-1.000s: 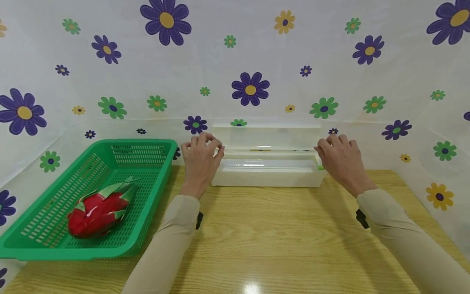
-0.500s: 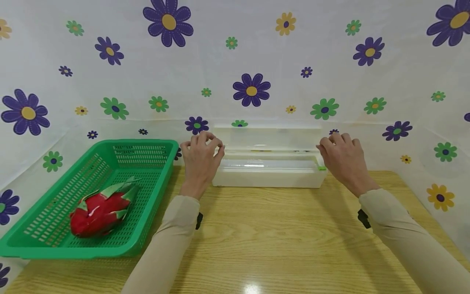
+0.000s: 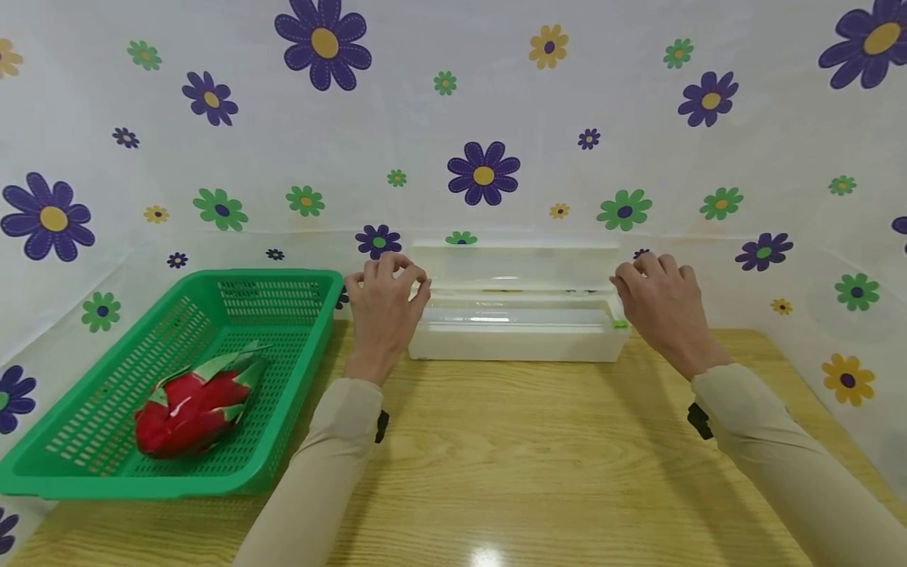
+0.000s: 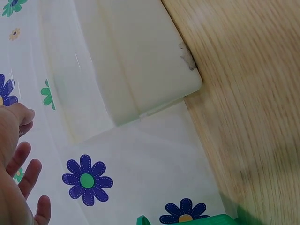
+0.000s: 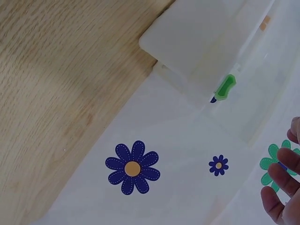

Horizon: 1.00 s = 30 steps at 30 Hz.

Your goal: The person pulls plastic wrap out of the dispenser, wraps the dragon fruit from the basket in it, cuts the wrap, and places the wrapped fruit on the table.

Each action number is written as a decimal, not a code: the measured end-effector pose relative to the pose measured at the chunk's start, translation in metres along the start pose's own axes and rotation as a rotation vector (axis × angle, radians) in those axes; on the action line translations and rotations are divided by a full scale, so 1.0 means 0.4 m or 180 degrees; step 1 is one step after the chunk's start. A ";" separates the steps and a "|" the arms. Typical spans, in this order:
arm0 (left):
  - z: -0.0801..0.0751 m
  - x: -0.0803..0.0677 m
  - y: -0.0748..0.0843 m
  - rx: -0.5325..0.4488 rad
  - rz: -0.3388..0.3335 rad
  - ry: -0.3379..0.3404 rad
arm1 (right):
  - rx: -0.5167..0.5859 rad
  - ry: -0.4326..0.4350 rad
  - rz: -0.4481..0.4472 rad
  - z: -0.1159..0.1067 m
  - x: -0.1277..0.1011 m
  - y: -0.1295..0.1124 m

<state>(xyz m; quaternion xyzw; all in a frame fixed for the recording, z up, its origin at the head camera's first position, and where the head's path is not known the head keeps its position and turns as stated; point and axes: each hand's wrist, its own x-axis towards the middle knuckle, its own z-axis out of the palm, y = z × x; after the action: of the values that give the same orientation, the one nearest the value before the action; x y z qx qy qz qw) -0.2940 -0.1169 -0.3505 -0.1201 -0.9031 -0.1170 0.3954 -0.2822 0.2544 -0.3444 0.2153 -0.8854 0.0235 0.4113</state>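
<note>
Fingers of our left hand curl loosely at the left end of the white plastic box, holding nothing; whether they touch it we cannot tell. Our right hand, fingers likewise relaxed, sits at the right end by a green clip. Box: lid raised, at the back of the wooden table. Green basket with dragon fruit to the left. Flowered white sheeting behind. No legible writing.
</note>
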 end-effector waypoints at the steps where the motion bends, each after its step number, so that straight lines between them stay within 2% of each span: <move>1: -0.001 0.000 0.000 -0.0004 -0.0006 -0.0003 | -0.0002 0.0002 0.0000 0.000 0.001 0.000; 10: -0.011 0.005 0.006 -0.0029 -0.0054 -0.0086 | -0.0084 0.0073 -0.0028 -0.010 0.008 0.005; 18: -0.014 0.009 0.004 -0.0017 -0.0068 -0.0112 | -0.0045 -0.0107 0.0103 -0.020 0.010 0.000; 30: -0.023 0.013 0.001 -0.0094 -0.0074 -0.0110 | -0.0079 -0.0006 0.0076 -0.020 0.009 0.001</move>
<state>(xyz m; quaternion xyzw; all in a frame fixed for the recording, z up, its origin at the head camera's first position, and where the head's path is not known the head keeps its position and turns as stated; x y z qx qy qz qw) -0.2910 -0.1189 -0.3404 -0.1175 -0.9092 -0.1328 0.3766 -0.2787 0.2551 -0.3363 0.1995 -0.8886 0.0172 0.4128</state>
